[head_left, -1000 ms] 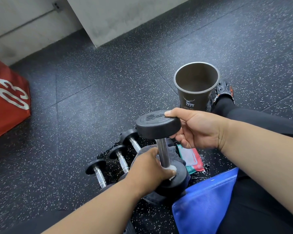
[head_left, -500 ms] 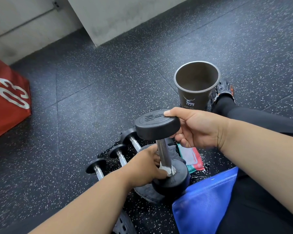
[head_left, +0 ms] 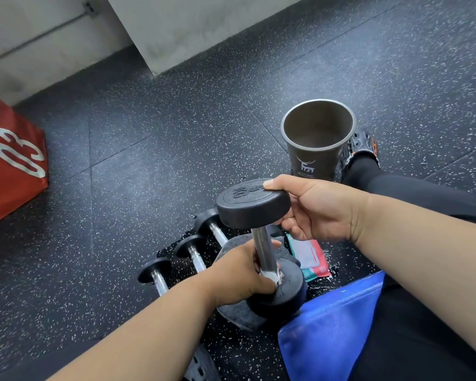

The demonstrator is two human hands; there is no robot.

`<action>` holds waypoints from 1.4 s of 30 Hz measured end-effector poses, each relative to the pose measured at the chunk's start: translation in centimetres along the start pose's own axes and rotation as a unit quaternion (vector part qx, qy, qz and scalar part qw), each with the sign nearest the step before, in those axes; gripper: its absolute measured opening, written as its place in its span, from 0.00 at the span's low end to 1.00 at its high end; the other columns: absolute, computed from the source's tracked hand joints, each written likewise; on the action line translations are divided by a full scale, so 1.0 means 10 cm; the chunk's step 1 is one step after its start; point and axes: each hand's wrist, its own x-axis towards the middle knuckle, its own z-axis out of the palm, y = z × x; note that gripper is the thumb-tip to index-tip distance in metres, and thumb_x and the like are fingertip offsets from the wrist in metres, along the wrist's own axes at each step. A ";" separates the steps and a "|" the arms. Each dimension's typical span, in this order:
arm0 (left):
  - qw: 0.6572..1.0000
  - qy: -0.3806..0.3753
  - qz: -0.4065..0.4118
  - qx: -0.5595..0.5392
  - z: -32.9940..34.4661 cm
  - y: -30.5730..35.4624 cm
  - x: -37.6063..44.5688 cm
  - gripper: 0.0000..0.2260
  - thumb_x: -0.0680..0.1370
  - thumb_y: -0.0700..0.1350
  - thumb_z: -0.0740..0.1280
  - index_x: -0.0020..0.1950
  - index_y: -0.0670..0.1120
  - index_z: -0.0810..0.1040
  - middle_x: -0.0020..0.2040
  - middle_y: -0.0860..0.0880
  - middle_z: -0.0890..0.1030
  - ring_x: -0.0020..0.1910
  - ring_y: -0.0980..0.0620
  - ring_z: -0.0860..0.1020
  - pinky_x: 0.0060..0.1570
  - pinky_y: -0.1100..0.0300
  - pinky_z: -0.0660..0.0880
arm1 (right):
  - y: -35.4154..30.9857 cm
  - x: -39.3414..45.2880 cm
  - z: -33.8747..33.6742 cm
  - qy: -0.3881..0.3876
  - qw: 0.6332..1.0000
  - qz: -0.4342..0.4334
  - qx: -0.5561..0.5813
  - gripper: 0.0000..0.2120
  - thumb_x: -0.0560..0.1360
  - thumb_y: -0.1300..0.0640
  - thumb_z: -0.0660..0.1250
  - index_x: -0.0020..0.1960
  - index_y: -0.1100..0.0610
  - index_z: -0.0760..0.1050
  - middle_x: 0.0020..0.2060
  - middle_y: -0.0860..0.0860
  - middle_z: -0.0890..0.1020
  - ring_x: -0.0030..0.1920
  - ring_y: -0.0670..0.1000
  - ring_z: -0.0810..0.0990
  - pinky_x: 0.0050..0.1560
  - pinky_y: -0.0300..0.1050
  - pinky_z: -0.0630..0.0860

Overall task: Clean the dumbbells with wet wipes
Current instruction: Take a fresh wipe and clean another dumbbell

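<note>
A black dumbbell (head_left: pixel 254 206) with a chrome handle stands nearly upright in front of me. My right hand (head_left: pixel 318 209) grips its upper head from the right. My left hand (head_left: pixel 241 273) wraps the low end of the handle, pressing a white wet wipe (head_left: pixel 270 276) against the metal just above the lower head. Three smaller dumbbells (head_left: pixel 191 250) lie side by side on the floor behind my left hand. The pack of wet wipes (head_left: pixel 309 257), green and red, lies on the floor under my right hand, partly hidden.
A dark metal bin (head_left: pixel 318 138) stands on the speckled rubber floor beyond the dumbbell, next to my shoe (head_left: pixel 362 147). A blue cloth (head_left: pixel 330 325) covers my lap at lower right. A red box (head_left: pixel 11 166) marked 03 sits at far left. A grey weight plate (head_left: pixel 237 312) lies under the dumbbell.
My left hand has slid slightly along the lower handle with the wipe. The dumbbell and my right hand have barely shifted.
</note>
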 end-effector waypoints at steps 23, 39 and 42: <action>0.992 0.064 -0.053 -0.098 -0.10 0.08 0.00 0.08 0.80 0.47 0.73 0.58 0.49 0.87 0.52 0.52 0.90 0.48 0.58 0.84 0.59 0.56 0.80 | 0.63 0.36 -0.20 -0.061 0.904 -0.056 -0.419 0.18 0.72 0.70 0.77 0.50 0.50 0.76 0.38 0.42 0.82 0.37 0.41 0.79 0.41 0.34 0.74; 0.969 0.162 0.039 -0.184 -0.25 0.14 -0.10 0.04 0.79 0.39 0.75 0.53 0.43 0.87 0.52 0.44 0.89 0.50 0.54 0.84 0.60 0.54 0.79 | 0.84 0.49 -0.07 -0.052 0.906 -0.103 -0.407 0.17 0.66 0.62 0.73 0.54 0.55 0.80 0.42 0.48 0.84 0.43 0.47 0.81 0.49 0.50 0.79; 0.967 0.159 0.034 -0.198 -0.30 0.17 -0.10 0.03 0.79 0.41 0.75 0.53 0.45 0.87 0.50 0.50 0.88 0.52 0.55 0.83 0.62 0.54 0.77 | 0.74 0.44 -0.01 -0.053 0.906 -0.081 -0.412 0.12 0.66 0.58 0.72 0.50 0.54 0.83 0.41 0.50 0.85 0.42 0.47 0.81 0.48 0.48 0.78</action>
